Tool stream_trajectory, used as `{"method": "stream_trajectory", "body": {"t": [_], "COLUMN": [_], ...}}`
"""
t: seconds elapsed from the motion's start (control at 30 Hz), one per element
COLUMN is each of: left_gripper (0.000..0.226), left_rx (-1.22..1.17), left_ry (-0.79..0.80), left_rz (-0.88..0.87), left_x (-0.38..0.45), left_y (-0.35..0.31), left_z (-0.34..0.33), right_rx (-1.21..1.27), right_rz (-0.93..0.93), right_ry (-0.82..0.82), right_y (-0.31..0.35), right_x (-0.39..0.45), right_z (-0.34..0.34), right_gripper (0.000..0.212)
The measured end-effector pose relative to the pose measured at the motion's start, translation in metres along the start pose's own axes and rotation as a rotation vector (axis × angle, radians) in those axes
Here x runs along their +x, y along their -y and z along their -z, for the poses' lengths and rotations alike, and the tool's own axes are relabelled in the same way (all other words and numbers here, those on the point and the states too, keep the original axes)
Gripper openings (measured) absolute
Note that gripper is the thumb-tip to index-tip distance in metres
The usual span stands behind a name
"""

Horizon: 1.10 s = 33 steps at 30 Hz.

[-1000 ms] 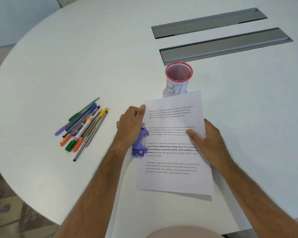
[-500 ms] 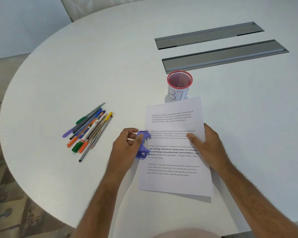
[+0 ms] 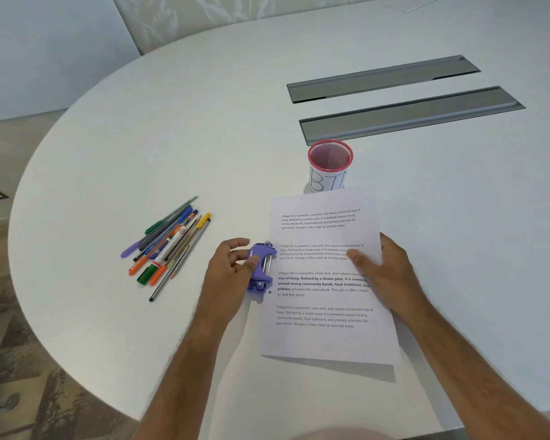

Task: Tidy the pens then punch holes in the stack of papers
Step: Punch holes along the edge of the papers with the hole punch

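A stack of printed white papers lies on the white table in front of me. A purple hole punch sits against the stack's left edge, and my left hand grips it from the left with thumb and fingers. On the right side of the papers rests my right hand, its thumb pressed onto the sheet and fingers at the edge. Several coloured pens and pencils lie loose in a bunch to the left. A pink mesh pen cup with a white label stands empty just beyond the papers.
Two long grey recessed cable trays run across the table behind the cup. The round table's edge curves close on the left, with patterned floor below. A white wall panel stands at the far left.
My left hand slid down from the papers' upper left edge and closed around the hole punch. My right hand stayed on the papers. The camera view tilted upward.
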<state>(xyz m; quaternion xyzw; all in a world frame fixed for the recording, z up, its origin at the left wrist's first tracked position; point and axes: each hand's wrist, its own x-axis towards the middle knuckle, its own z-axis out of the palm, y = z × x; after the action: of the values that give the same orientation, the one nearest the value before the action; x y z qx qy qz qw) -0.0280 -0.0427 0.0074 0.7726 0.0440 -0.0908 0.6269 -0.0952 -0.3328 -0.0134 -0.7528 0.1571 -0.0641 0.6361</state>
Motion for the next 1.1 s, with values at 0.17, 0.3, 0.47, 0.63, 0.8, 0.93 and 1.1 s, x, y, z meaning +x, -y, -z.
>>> {"method": "stream_trajectory", "body": {"t": [0.17,0.3,0.47,0.63,0.8,0.93,1.1], "left_gripper": [0.025,0.02,0.022,0.022,0.026,0.025,0.019], "left_rx": [0.031,0.078,0.105,0.108,0.085,0.118,0.377], "left_ry": [-0.077,-0.136,-0.171,-0.191,-0.198,-0.188,-0.221], "left_rz": [-0.046,-0.063,-0.028,0.009,0.043,0.031,-0.069], "left_x": [0.006,0.014,0.021,0.024,0.026,0.025,0.014], "left_y": [-0.006,-0.005,0.001,0.008,0.016,0.013,0.007], "left_z": [0.017,0.033,0.048,0.052,0.055,0.056,0.052], "right_rx": [0.055,0.064,0.06,0.029,0.041,0.049,0.084], "right_rz": [0.029,0.02,-0.007,-0.037,-0.054,-0.058,-0.031], "right_ry": [-0.031,-0.078,-0.127,-0.159,-0.166,-0.158,-0.146], "right_y": [0.004,0.006,0.001,-0.007,-0.008,-0.004,0.01], "right_x": [-0.005,-0.005,-0.008,-0.011,-0.014,-0.014,-0.017], "right_z": [0.025,0.054,0.084,0.1,0.104,0.102,0.096], "right_gripper": [0.023,0.024,0.024,0.024,0.022,0.022,0.023]}}
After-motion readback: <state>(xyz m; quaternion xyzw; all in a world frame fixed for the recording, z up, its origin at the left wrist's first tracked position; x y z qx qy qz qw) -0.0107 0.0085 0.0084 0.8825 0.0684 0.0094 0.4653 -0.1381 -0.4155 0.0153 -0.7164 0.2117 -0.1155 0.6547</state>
